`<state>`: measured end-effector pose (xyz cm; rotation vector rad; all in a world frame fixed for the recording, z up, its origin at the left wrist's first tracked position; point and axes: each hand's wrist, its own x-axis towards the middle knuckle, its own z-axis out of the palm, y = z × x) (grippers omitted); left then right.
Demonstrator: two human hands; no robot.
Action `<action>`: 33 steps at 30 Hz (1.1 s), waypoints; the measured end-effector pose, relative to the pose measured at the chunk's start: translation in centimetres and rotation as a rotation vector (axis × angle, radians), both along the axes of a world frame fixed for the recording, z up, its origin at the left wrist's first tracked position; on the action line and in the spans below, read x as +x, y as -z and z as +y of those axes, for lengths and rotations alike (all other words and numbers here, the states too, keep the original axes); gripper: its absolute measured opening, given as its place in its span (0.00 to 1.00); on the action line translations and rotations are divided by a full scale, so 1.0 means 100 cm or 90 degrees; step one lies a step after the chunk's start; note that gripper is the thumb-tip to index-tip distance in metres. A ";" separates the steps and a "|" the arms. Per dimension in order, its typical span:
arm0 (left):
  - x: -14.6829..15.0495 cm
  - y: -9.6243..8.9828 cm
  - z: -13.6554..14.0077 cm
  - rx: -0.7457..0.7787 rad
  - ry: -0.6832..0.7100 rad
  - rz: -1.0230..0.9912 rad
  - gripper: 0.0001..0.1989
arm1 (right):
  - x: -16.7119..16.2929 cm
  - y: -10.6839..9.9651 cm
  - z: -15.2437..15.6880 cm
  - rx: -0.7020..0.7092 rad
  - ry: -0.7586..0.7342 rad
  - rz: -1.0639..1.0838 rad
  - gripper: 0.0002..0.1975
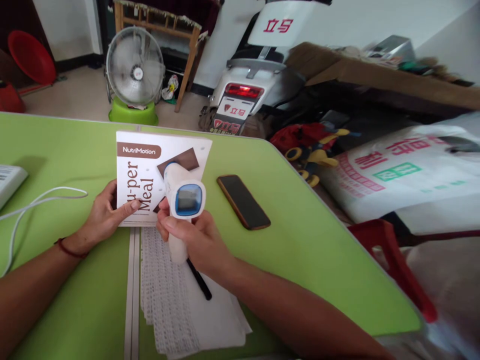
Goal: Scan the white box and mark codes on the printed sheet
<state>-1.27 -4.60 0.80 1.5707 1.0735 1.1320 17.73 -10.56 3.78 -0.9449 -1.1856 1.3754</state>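
Observation:
My left hand (pixel 107 210) grips the left edge of a white and brown NutriMotion box (pixel 137 175), thumb across its front. The box stands upright over the green table. In my right hand (pixel 198 240) is a white infrared thermometer (pixel 178 177) with a blue-rimmed screen (pixel 188 200) facing me. My fingers wrap round its handle, and its front end points at the box, overlapping it in view; I cannot tell whether they touch. Beneath my hands lie handwritten paper sheets (pixel 176 310) with a black pen (pixel 200 282) on them.
A smartphone (pixel 243 201) lies on the green table (pixel 307 260) to the right. A white cable (pixel 22 212) and a white device (pixel 9 182) are at the left. Beyond the table stand a fan (pixel 137 72), a scooter (pixel 243 90) and a large white sack (pixel 405 170).

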 end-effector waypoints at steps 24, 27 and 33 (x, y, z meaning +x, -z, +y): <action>0.000 0.003 0.001 0.003 0.006 -0.012 0.28 | -0.001 -0.003 0.000 -0.006 -0.019 -0.004 0.07; 0.000 0.003 0.001 0.007 0.010 -0.013 0.28 | -0.001 -0.002 0.000 0.001 -0.023 0.006 0.06; 0.001 0.005 0.001 0.018 -0.002 -0.010 0.28 | -0.001 -0.001 0.001 -0.006 -0.024 0.027 0.07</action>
